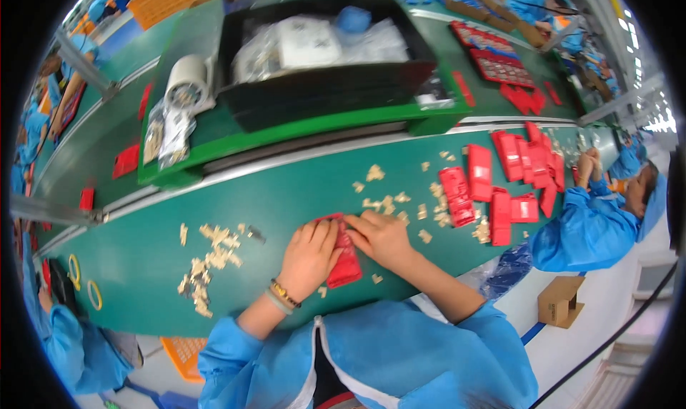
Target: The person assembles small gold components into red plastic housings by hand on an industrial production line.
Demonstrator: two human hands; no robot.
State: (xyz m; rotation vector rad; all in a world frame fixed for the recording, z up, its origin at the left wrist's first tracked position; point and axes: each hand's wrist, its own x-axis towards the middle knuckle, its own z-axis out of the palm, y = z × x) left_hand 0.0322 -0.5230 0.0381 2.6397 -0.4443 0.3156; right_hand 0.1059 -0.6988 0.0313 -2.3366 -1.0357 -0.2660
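A red plastic case (346, 267) lies tilted on the green bench top in front of me. My left hand (309, 255) is closed around its left side, fingers lying over its upper part; a beaded bracelet and a pale band circle that wrist. At the upper right edge of the case, the fingers and thumb of my right hand (382, 236) are bent against it. Whether a small part sits between those fingertips is hidden. Small cream-coloured plastic pieces (221, 246) are scattered left of my hands, and more pieces (388, 204) lie just beyond my right hand.
Several red cases (479, 172) are heaped at the right, near a co-worker in blue (593, 220). Beyond the bench, a green shelf (314, 132) carries a black bin (321, 87) of bagged parts and a white roll (187, 80). Yellow tape rings (94, 295) lie far left.
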